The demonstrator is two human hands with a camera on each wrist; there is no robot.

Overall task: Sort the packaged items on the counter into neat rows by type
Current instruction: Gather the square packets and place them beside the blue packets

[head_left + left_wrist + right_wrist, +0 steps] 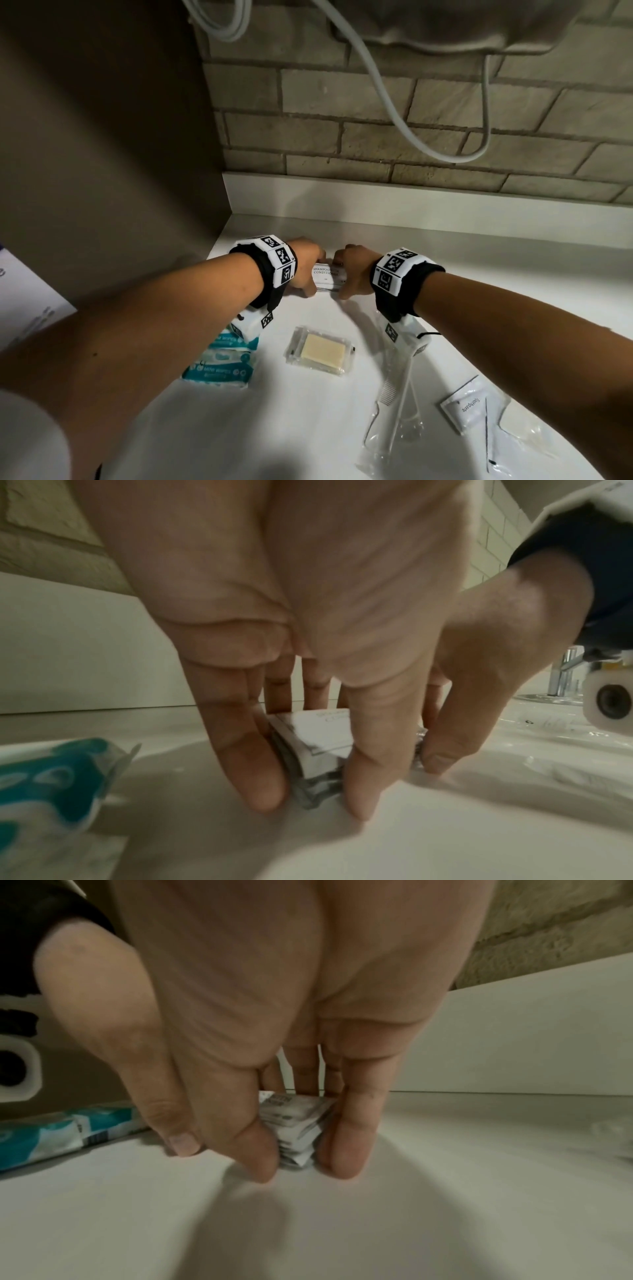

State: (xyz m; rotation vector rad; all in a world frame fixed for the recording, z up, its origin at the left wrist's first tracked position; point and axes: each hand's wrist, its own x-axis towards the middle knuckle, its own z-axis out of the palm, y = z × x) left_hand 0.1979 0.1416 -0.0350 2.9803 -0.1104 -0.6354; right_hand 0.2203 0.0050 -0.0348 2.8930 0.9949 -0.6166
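Between both hands (329, 267), shampoo sachets (328, 275), pinched

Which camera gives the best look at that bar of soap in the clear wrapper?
The head view: the soap lies in plain sight on the counter, nearer the person than both hands. Neither wrist view shows it; they show fingers around the shampoo sachets.

A white worktop (496, 274) met a low white upstand (411, 202) beneath a beige brick wall (342, 102). White hoses (387, 99) hung down; a plain brown panel (102, 137) stood at left.
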